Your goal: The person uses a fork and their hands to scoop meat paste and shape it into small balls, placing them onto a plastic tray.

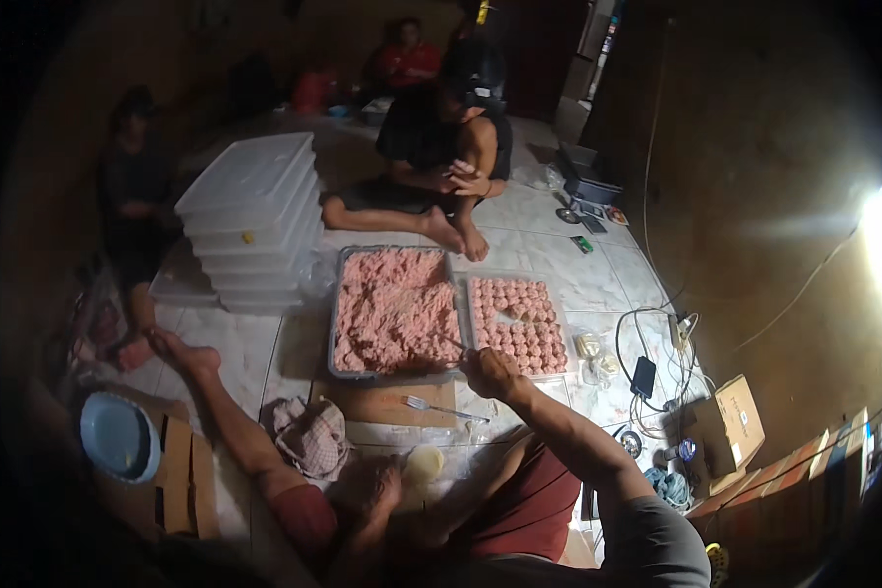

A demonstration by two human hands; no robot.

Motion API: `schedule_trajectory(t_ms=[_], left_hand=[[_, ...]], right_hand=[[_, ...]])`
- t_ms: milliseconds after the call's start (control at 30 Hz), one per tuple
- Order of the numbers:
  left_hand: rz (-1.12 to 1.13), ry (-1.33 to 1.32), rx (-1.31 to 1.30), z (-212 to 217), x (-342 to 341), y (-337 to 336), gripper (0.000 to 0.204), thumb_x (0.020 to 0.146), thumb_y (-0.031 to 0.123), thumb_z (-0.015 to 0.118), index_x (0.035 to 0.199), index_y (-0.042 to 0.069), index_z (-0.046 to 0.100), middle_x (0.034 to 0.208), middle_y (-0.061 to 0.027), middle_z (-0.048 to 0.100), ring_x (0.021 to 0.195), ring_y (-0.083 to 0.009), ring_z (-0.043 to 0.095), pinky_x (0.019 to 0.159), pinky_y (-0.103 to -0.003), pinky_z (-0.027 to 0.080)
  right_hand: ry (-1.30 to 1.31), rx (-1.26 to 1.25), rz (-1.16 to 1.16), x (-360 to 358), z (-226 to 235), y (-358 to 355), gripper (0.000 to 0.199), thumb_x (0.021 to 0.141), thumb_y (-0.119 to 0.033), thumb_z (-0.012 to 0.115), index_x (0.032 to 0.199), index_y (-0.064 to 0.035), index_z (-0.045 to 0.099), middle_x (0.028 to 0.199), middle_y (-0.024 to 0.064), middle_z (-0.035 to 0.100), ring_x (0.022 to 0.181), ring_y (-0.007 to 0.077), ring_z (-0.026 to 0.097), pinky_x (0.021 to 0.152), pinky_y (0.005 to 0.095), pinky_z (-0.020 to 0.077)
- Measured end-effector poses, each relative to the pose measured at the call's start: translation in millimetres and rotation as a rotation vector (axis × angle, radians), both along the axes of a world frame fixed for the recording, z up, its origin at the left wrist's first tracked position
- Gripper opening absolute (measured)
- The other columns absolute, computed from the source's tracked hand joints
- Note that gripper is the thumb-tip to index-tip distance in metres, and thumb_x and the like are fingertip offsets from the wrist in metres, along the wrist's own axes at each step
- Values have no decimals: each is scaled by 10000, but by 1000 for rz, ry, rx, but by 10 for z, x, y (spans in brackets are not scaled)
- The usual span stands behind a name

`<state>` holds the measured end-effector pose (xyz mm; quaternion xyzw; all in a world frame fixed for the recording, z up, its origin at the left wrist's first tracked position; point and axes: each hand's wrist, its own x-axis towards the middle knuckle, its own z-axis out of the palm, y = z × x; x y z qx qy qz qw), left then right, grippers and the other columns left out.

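My right hand (495, 374) is closed round the thin handle of a utensil. The utensil's far end goes into the pink minced meat (392, 304), which fills a grey tub (335, 338). Low in the view, my left hand (387, 487) is beside a pale yellow round piece (423, 464). Its fingers are dark and partly hidden, so I cannot make out whether they grip the piece. Right of the tub, a clear plastic tray (474, 304) holds rows of small pink meat balls, with a gap among them. A fork (441, 408) lies near the tub's front side.
Stacked clear plastic containers (250, 181) stand left of the tub. A checked cloth (309, 436) and a blue basin (120, 438) are nearer left. Across the tub sits a person (451, 147); others sit farther back. Cables, a black adapter (643, 376) and a cardboard box (738, 426) are at right.
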<state>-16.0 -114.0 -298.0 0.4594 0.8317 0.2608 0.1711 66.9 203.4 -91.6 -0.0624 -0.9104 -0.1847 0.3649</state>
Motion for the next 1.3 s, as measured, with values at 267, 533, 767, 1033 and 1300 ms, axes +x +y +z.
schedule_trajectory(t_ms=[267,533,767,1033,1300], left_hand=[[197,-628,587,550,-31,91,360,879,291,702,1069,29,544,960,-105,618,846,-233,628,725,-364,520],[288,-1050,167,893,-21,150,417,866,295,743,1120,72,499,998,-24,576,780,-147,593,638,-315,505],[207,-539,437,763,25,270,392,816,247,727,1115,7,647,1003,-172,694,928,-308,661,826,-399,523],[249,-731,705,968,30,228,233,894,188,693,1021,44,561,822,-35,621,705,-127,586,649,-252,480],[536,-1155,354,972,286,186,182,929,273,581,841,114,583,711,6,512,559,-110,451,519,-289,387]], right_hand=[[-440,-595,-274,7,639,40,378,860,-358,638,929,12,604,847,250,653,772,416,655,667,480,528],[5,-649,-17,-316,598,-303,202,896,-154,573,1018,7,565,868,233,617,779,428,625,657,498,498],[-212,-1109,166,99,48,-1068,110,933,-65,534,965,6,611,822,212,629,740,398,625,623,415,472],[-136,-1412,132,457,-443,-1293,281,976,-228,558,1114,7,623,682,173,599,657,267,623,621,370,479],[98,-958,44,222,559,-899,182,885,-116,605,1055,-55,631,876,190,630,816,375,597,741,445,460]])
